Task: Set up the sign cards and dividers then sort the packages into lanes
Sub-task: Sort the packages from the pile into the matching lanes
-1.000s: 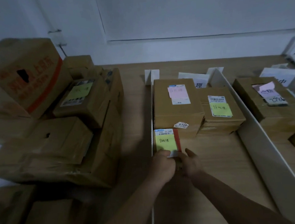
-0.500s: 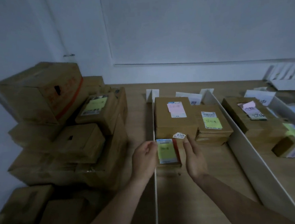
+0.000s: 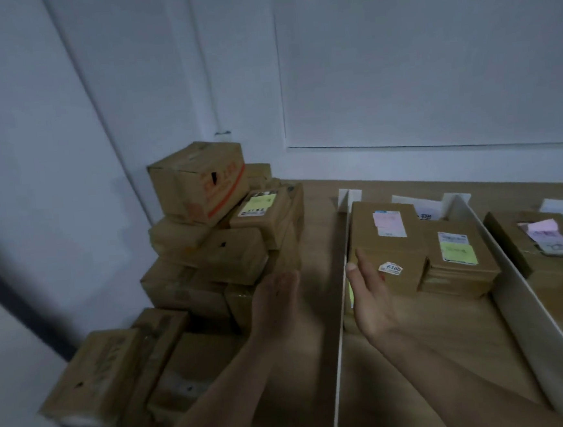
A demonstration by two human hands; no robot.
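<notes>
**A:** Where do the sorted packages sit?

**B:** In the lane between two white dividers. A large box point(image 3: 390, 248), with a pink label on top and a white sticker at its near edge, lies against the left divider point(image 3: 341, 326). A flatter box point(image 3: 459, 260) with a yellow-green note lies just beside it, toward the right divider point(image 3: 515, 296). A sign card point(image 3: 423, 209) stands behind them at the lane's far end.

**A:** And the hands?

**B:** Both are spread and hold nothing. The right hand point(image 3: 371, 297) is inside the lane, palm turned left, thumb up, fingers straight and pointing at the large box's near face. I cannot tell whether they touch it. A yellow-green sliver point(image 3: 351, 295) shows between that hand and the left divider, and the hand hides what it belongs to. The left hand point(image 3: 277, 308) is on the other side of the left divider, fingers straight, over the wooden table point(image 3: 317, 217).

**A:** What lies further out?

**B:** To the left, a pile of cardboard boxes point(image 3: 191, 287) is stacked against the wall. Its top box point(image 3: 200, 182) carries an orange stripe, and a labelled box point(image 3: 261, 211) with a yellow-green note leans just beside that. Past the right divider is another box point(image 3: 511, 242) with a pink note on top. The scene is dim and slightly blurred
</notes>
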